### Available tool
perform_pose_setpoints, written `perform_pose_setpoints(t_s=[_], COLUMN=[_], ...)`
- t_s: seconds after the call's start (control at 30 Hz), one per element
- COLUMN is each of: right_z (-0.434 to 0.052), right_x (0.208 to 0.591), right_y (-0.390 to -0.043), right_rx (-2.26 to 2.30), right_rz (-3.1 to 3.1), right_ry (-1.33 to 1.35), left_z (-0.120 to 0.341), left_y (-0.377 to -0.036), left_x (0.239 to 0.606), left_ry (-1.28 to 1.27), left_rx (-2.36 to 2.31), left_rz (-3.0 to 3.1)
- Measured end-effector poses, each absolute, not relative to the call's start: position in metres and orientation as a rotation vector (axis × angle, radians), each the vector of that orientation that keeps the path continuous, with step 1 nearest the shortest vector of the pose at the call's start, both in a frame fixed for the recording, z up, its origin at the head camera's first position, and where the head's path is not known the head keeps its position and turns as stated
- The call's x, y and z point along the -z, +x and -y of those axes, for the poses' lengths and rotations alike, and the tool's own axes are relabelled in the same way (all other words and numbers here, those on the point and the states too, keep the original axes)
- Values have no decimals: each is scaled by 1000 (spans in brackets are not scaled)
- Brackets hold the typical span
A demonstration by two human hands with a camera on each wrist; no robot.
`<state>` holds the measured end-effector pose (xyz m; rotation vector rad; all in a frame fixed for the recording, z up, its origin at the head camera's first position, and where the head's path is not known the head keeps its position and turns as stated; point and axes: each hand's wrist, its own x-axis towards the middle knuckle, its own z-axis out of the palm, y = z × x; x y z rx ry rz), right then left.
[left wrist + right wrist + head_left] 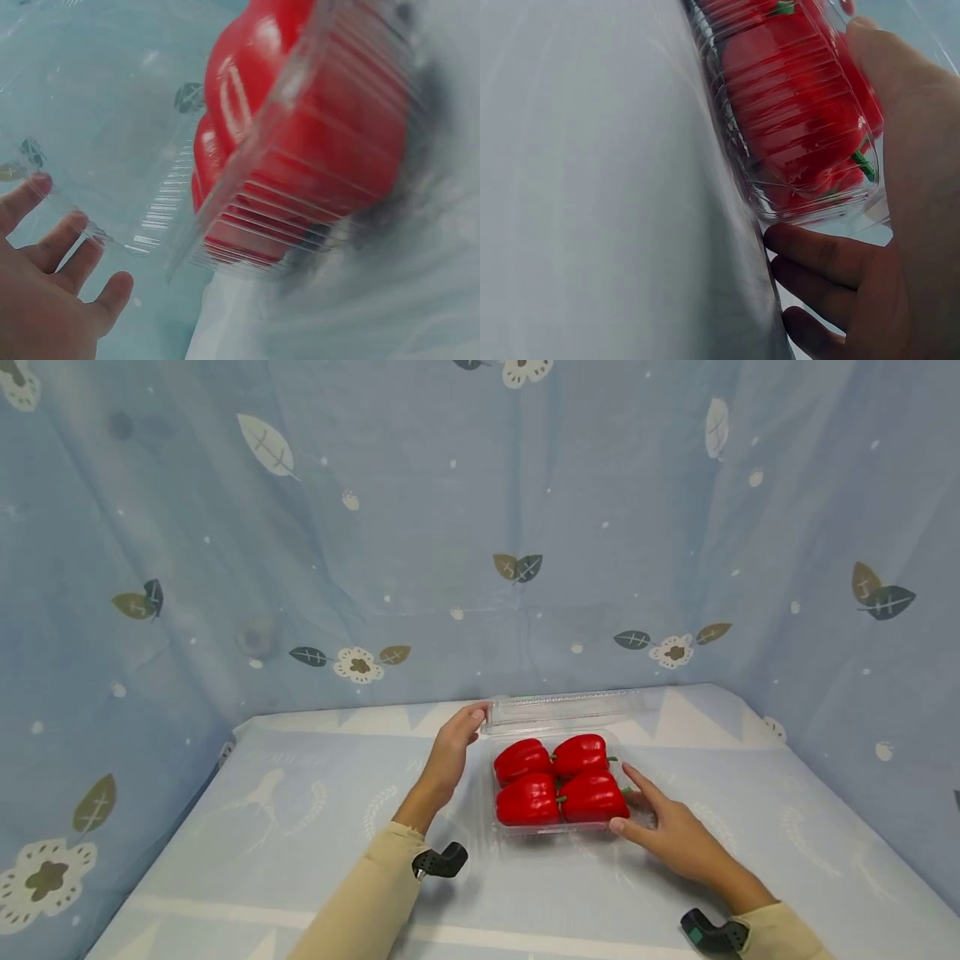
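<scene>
Several red bell peppers [528, 799] with green stems lie in a clear plastic clamshell container [517, 830] on the table. Its clear lid [562, 714] is raised along the far side, hinged to the base. At the lid's left edge is my left hand [448, 747]; in the left wrist view its loosely extended fingers [58, 244] touch the clear plastic. My right hand [678, 835] rests at the container's right side, thumb at the near right corner and index finger along the side. The right wrist view shows its other fingers [817, 255] spread beside the container's end wall.
A pale blue-and-white patterned cloth [300, 827] covers the table. Blue curtain fabric [450, 527] with leaf and flower prints hangs behind and at both sides. A black wrist camera [441, 861] sits on the left sleeve, and another camera [712, 933] on the right.
</scene>
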<state>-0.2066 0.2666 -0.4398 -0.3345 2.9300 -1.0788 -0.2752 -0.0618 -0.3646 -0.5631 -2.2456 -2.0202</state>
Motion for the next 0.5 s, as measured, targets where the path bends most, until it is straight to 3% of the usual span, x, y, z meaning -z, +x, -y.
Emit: perform_pose_setpoints(t_s=[0.5], right_z=[-265], right_x=[439], right_y=[-204], right_rx=[1074], right_rz=[-2934], right_ry=[-349], left_z=[60], left_y=[-243], left_x=[387], left_ry=[-607], left_rx=[1683], left_rz=[2331])
